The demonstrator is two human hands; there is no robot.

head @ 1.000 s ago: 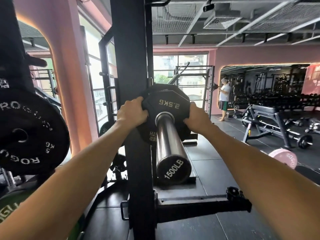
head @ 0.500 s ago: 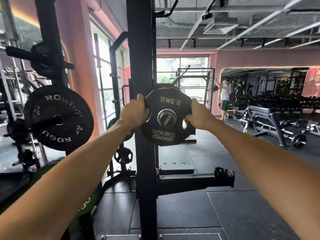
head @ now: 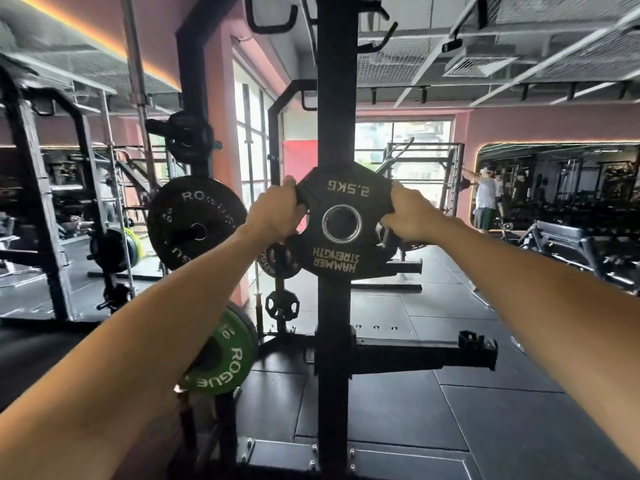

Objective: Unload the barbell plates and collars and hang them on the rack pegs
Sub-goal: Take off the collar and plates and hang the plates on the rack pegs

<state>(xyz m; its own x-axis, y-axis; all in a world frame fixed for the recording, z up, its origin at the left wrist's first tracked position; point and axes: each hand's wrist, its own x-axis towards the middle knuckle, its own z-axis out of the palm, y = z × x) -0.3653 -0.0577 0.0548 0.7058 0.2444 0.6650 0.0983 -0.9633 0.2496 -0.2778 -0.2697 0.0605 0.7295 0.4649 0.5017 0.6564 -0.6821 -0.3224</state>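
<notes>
While both arms reach forward, the left hand [head: 277, 212] and right hand [head: 408, 214] each curl a tight grip round opposite edges of the 2.5 kg plate [head: 341, 251], holding it upright between them, its center hole empty, before the black rack upright [head: 334, 98]. A 5 kg plate [head: 194, 223] hangs at left.

Plate [head: 341, 225] hides upright [head: 335, 98] middle — fingertips behind rim.

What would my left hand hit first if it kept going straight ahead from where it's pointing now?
Probably the black rack upright behind the 2.5 kg plate that your left hand grips; depth is unclear, so it might slip just left of the post.
</notes>
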